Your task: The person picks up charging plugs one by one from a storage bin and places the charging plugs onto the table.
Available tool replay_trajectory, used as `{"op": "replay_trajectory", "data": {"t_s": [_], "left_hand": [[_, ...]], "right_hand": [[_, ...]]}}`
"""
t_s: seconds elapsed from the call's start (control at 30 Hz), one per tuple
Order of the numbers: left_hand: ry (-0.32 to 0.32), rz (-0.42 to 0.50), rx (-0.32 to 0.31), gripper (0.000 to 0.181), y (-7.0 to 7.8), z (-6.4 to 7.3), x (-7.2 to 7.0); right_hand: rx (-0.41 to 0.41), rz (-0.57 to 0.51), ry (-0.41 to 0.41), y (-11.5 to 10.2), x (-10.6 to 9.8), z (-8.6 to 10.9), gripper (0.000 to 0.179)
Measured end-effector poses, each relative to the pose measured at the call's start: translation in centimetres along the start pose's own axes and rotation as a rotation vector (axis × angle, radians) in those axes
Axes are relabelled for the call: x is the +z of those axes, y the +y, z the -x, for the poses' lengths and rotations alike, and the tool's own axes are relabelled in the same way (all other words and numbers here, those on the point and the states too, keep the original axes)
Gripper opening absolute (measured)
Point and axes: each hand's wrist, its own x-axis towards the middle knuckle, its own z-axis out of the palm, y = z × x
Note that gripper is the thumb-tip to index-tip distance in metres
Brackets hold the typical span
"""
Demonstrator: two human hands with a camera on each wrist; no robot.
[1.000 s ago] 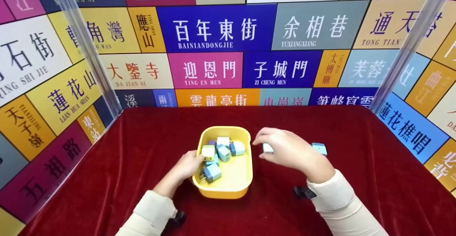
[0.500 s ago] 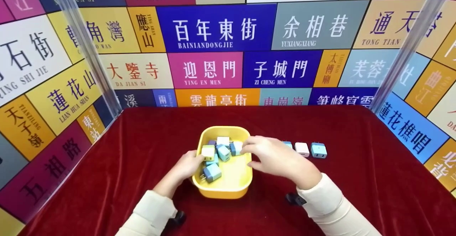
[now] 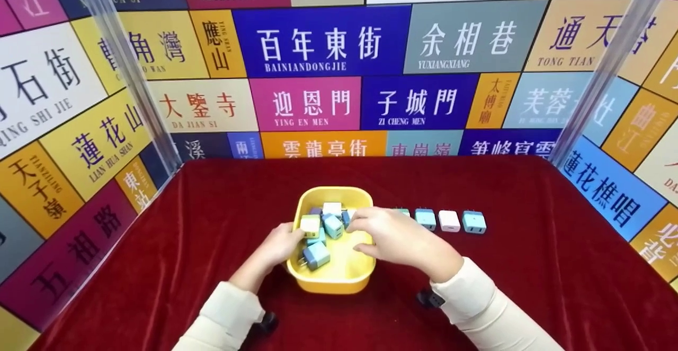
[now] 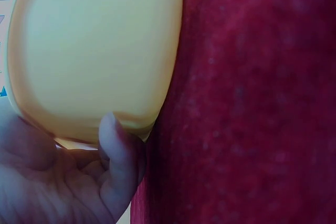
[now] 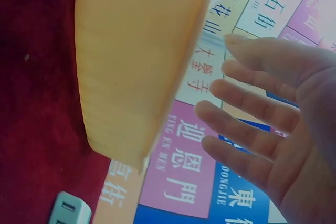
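Observation:
My left hand (image 3: 282, 243) grips the left side of a yellow plastic bin (image 3: 343, 286); in the left wrist view its thumb (image 4: 113, 137) lies against the bin's wall. Inside the bin are several USB charger plugs, among them a yellow-green one (image 3: 310, 225), a light blue one (image 3: 333, 226) and a two-tone blue one (image 3: 317, 255) with its prongs out. My right hand (image 3: 398, 239) hovers over the bin's right rim, its fingertips above the inside. The right wrist view shows that hand (image 5: 278, 103) with loose, spread fingers and nothing in them.
Right of the bin, several charger plugs stand in a row on the red cloth (image 3: 508, 287): a teal one (image 3: 404, 212) partly behind my right hand, a blue one (image 3: 425, 219), a white one (image 3: 449, 221) and another blue one (image 3: 474, 222). A sign-covered wall (image 3: 328, 38) rises behind.
My right hand has moved left from the row of chargers to over the bin, uncovering the row. The left hand and the bin have stayed nearly in place.

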Motion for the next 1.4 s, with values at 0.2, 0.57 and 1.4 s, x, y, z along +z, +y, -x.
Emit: {"op": "replay_trajectory", "data": {"t_s": [0.2,0.57,1.4], "left_hand": [[0.003,-0.01,0.014,0.026,0.0,-0.2,0.0],[0.0,0.004,0.026,0.026,-0.3,-0.2,0.5],[-0.038,0.026,0.11,0.025,-4.0,-3.1,0.1]], "right_hand": [[-0.004,-0.009,0.015,0.2,0.2,-1.3,0.028],[0.036,0.025,-0.068,-0.1,1.1,-4.5,0.03],[0.159,0.074,-0.087,-2.7,4.8,-9.6,0.02]]}}
